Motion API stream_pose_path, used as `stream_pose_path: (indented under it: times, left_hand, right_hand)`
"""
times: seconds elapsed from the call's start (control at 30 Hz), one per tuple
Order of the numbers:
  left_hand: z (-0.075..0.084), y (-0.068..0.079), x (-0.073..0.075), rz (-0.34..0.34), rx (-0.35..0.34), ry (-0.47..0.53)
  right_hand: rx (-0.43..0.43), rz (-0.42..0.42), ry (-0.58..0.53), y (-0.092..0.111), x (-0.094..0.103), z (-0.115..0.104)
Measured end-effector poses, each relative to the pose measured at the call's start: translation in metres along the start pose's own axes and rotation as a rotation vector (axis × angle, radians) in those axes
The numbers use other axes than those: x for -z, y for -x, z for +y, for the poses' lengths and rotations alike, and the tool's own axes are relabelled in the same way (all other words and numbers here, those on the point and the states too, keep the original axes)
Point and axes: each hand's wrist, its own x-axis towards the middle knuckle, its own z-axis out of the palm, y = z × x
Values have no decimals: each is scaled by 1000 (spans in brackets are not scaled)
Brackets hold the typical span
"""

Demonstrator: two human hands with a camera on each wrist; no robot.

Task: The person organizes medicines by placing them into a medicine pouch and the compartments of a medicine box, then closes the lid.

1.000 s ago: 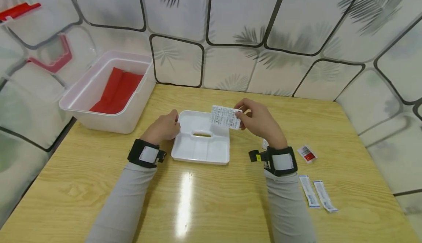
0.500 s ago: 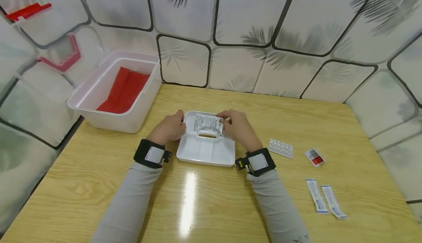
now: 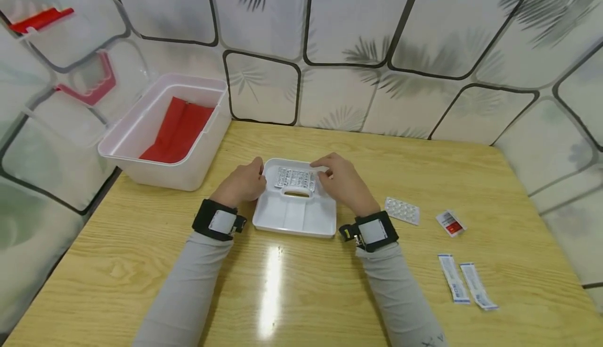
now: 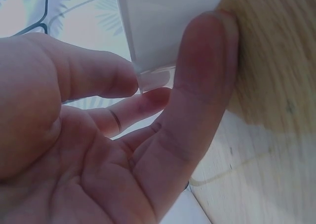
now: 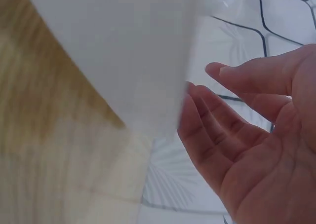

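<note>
A white plastic tray [image 3: 278, 216] with a slotted handle in its middle stands on the table. In its far compartment lies a silver blister pack [image 3: 295, 178] with printing. My left hand [image 3: 242, 183] holds the tray's left side; in the left wrist view its thumb and fingers [image 4: 207, 61] sit around the white edge. My right hand [image 3: 343, 183] is at the tray's upper right corner beside the pack. In the right wrist view its thumb [image 5: 252, 76] stands apart from the loosely bent fingers, with nothing between them.
Right of the tray lie another blister pack [image 3: 402, 211], a small red-and-white packet [image 3: 450, 223] and two narrow sachets [image 3: 454, 279] [image 3: 478, 286]. At the back left stands a translucent bin [image 3: 160, 173] with red cloth [image 3: 179, 130] inside; its clear lid with a pink handle [image 3: 94, 88] leans behind.
My right hand has carried the blister pack left into the tray's far compartment and let go of it. My left hand stays on the tray's left side.
</note>
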Motion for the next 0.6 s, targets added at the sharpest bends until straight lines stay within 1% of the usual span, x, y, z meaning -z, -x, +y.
stream_pose_path:
  times: [0.1, 0.2, 0.33, 0.4, 0.53, 0.6]
  left_hand:
    - [2, 0, 0, -2, -5, 2]
    - [1, 1, 0, -3, -14, -2]
    - [3, 1, -1, -3, -20, 3]
    - [4, 2, -1, -8, -11, 8]
    - [2, 4, 1, -11, 0, 12]
    - [0, 5, 1, -9, 2, 13]
  right_hand:
    - [8, 30, 12, 7, 15, 7]
    - [-21, 30, 40, 18, 29, 21]
    - [-117, -34, 101, 34, 50, 44]
    - [-150, -62, 106, 41, 57, 54]
    - [-158, -100, 116, 52, 66, 69]
    - [-157, -133, 123, 58, 69, 76]
